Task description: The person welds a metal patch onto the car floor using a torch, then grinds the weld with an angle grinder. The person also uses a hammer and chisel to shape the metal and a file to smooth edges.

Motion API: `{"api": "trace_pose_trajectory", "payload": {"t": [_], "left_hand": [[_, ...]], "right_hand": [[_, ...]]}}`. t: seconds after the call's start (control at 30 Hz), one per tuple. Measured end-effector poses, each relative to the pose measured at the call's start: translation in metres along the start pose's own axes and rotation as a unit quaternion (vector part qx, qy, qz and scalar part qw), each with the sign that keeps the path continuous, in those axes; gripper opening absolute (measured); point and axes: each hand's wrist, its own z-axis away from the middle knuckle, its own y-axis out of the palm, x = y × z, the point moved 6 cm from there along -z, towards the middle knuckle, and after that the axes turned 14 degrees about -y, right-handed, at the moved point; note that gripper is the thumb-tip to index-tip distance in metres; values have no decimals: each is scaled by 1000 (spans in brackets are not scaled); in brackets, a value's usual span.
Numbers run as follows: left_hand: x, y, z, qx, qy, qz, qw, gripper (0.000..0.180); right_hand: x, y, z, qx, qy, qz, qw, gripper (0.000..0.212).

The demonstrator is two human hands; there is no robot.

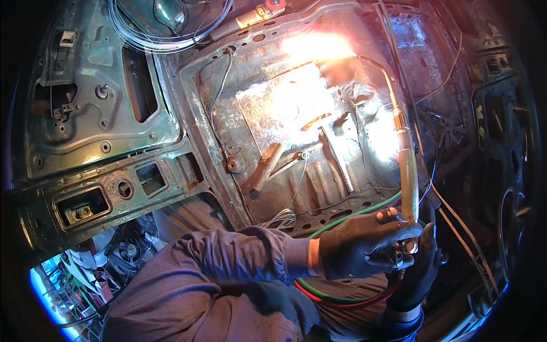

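Observation:
A lit gas torch (408, 176) stands upright at the right, its thin bent neck curving up and left to a glaring flame (319, 47). My right hand (417, 279), in a dark glove, is closed around the lower end of the torch handle. From the left my gloved left hand (350, 242) reaches across, its fingers closed at the valve knobs (405, 248) at the handle's base. Bare fingertips show through that glove. The flame plays over the far part of a rusty car floor pan (219, 97); glare hides the metal under it. A flat sheet metal piece (250, 114) lies in the pan.
A green hose (342, 218) and a red hose (336, 304) loop below my hands. Metal strips (269, 165) and coiled thin wire (280, 219) lie in the pan. A bigger wire coil (137, 43) sits at the upper left, beside a bare door panel (85, 128).

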Motion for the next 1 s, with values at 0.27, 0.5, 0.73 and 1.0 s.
{"api": "trace_pose_trajectory", "payload": {"t": [0.27, 0.5, 0.73, 1.0], "left_hand": [[-1, -4, 9, -12, -12, -40, 999, 60], [-4, -7, 14, -26, -2, -47, 999, 61], [-1, -7, 16, -23, 0, -24, 999, 59], [5, -16, 17, -22, 19, -6, 1000, 61]], "right_hand": [[8, 3, -4, 1, 93, -48, 995, 41], [11, 2, -3, 16, 76, -28, 997, 39], [13, 5, 1, -4, 69, -24, 997, 37], [13, 7, -5, 9, 65, -15, 998, 45]]}}
